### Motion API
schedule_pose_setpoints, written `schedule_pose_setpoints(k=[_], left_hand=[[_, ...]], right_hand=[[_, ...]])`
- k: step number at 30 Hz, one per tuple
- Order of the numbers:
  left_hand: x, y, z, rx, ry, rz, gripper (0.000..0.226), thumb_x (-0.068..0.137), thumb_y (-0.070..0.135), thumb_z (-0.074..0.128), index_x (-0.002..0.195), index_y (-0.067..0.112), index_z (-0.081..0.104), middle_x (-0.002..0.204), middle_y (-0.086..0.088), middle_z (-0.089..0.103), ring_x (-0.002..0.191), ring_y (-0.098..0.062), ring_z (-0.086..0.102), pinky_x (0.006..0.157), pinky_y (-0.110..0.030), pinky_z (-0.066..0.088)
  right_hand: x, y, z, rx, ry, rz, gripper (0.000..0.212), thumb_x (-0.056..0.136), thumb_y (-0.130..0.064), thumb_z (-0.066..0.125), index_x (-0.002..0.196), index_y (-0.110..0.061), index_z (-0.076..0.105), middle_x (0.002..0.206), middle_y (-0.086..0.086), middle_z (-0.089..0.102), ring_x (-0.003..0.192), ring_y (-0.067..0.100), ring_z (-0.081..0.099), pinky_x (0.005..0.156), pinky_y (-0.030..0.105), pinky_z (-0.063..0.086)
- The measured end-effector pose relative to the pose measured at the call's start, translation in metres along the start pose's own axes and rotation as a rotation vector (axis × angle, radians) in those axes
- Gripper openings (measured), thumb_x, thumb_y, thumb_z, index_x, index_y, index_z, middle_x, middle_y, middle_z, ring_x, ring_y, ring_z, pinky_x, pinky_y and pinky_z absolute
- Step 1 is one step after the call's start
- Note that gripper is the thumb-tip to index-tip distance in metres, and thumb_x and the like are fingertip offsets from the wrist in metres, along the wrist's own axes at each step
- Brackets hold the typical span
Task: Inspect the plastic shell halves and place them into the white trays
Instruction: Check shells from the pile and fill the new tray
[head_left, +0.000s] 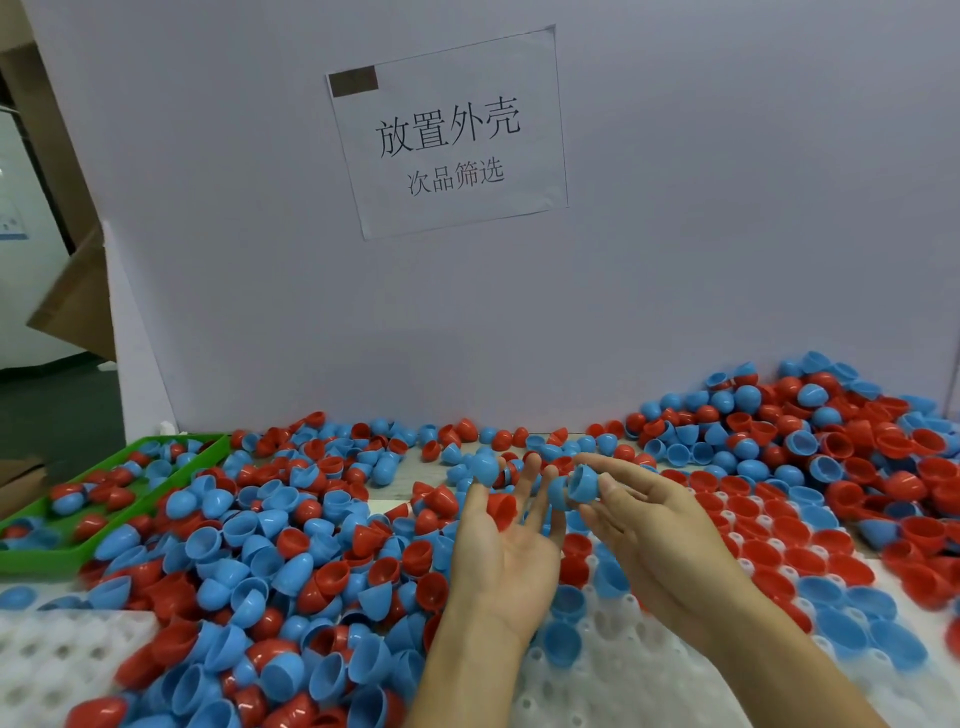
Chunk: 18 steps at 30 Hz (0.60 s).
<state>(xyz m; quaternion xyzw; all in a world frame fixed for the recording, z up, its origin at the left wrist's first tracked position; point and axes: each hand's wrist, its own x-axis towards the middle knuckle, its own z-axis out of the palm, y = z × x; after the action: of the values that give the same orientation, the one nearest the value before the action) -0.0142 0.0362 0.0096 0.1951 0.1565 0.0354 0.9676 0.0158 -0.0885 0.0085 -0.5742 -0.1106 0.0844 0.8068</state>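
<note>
My left hand (506, 540) is raised palm up above the pile, fingers nearly straight. A red shell half (503, 510) lies in its palm and a blue shell half (485, 469) sits at its fingertips. My right hand (639, 519) pinches a blue shell half (581, 483) between thumb and fingers, close to the left fingertips. A white tray (613, 670) with round pockets lies under my hands; red and blue halves fill its right part. Another white tray (52, 660) shows at the lower left, mostly bare.
Loose red and blue shell halves (270, 545) cover the table, heaped highest at the right (831, 421). A green tray (67, 558) at the left holds some shells. A white partition (675, 260) with a paper sign (449, 135) stands behind.
</note>
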Motion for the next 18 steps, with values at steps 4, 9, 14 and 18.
schedule_pose_setpoints(k=[4, 9, 14, 18], left_hand=[[-0.002, -0.001, 0.001, 0.078, -0.018, -0.019, 0.054, 0.102, 0.048, 0.05, 0.123, 0.002, 0.067, 0.11, -0.022, 0.073, 0.105, -0.035, 0.069, 0.083, -0.042, 0.055], [0.0, -0.015, 0.003, 0.189, 0.129, -0.037, 0.052, 0.103, 0.049, 0.047, 0.118, 0.004, 0.067, 0.101, -0.02, 0.076, 0.089, -0.032, 0.073, 0.065, -0.039, 0.061], [0.0, 0.004, 0.0, 0.014, 0.202, 0.019, 0.041, 0.102, 0.04, 0.053, 0.106, 0.0, 0.065, 0.075, -0.016, 0.072, 0.057, -0.022, 0.07, 0.045, -0.029, 0.054], [0.01, 0.057, 0.001, 0.07, 0.173, 0.158, 0.01, 0.098, 0.012, 0.05, 0.093, 0.006, 0.055, 0.065, -0.009, 0.058, 0.051, -0.012, 0.053, 0.032, -0.015, 0.032]], right_hand=[[-0.004, -0.002, 0.003, 0.107, -0.045, 0.017, 0.023, 0.098, -0.005, 0.055, 0.105, -0.017, 0.073, 0.101, 0.003, 0.077, 0.094, 0.015, 0.074, 0.072, 0.021, 0.059], [-0.012, 0.011, 0.015, -1.022, -0.063, -0.415, 0.024, 0.085, -0.026, 0.076, 0.105, -0.04, 0.073, 0.093, -0.031, 0.066, 0.099, -0.013, 0.054, 0.089, 0.014, 0.044], [-0.016, 0.009, 0.019, -0.775, -0.065, -0.467, 0.031, 0.088, -0.018, 0.072, 0.108, -0.043, 0.07, 0.101, -0.031, 0.065, 0.1, -0.003, 0.059, 0.078, 0.022, 0.054], [-0.016, 0.007, 0.017, -0.641, -0.017, -0.466, 0.023, 0.09, -0.022, 0.065, 0.101, -0.041, 0.069, 0.102, -0.03, 0.066, 0.096, -0.001, 0.061, 0.072, 0.026, 0.057]])
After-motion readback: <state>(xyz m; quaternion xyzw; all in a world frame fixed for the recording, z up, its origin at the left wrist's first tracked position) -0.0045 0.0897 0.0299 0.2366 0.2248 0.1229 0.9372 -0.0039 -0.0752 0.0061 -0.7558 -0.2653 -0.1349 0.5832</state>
